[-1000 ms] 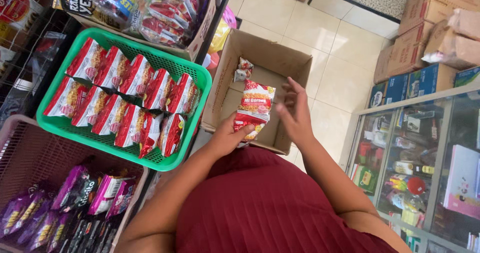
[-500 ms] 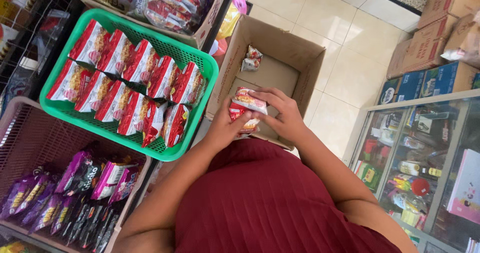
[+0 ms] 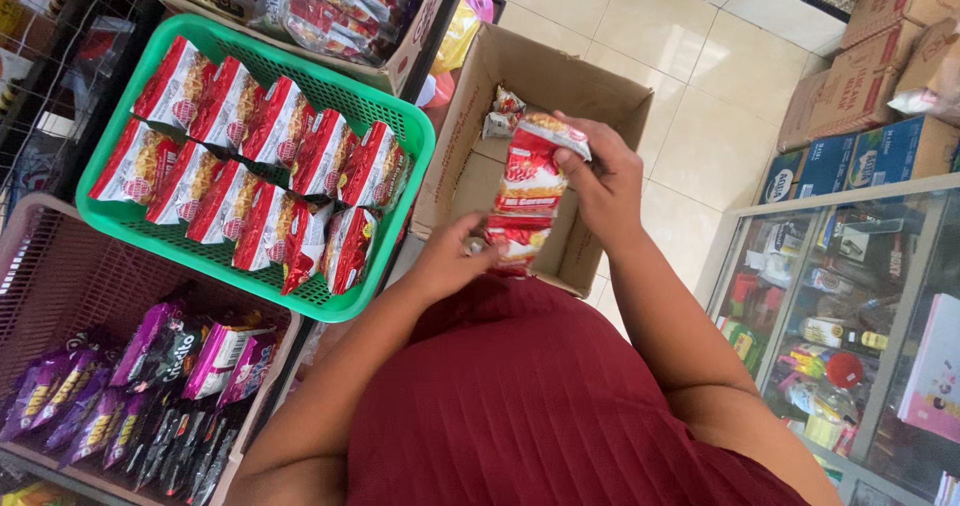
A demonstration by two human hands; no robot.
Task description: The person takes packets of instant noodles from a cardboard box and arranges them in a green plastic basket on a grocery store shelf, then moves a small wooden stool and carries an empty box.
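Small shop aisle, pale tiled floor (image 3: 650,26), glass display case (image 3: 850,336) at right. Left hand (image 3: 455,261) closed on lower end of red snack packets (image 3: 525,191); right hand (image 3: 600,181) gripping upper end, above open cardboard box (image 3: 500,166). Risk: slick, crinkly foil sliding from grip, dropping into box or onto floor. Adjacent: green plastic mesh basket (image 3: 395,126), rigid, with rows of like packets.

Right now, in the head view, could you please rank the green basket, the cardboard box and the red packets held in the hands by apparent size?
1. Green basket: largest.
2. Cardboard box: smaller, though the left hand, right hand and body hide part of it, so this is unsure.
3. Red packets: clearly smallest.
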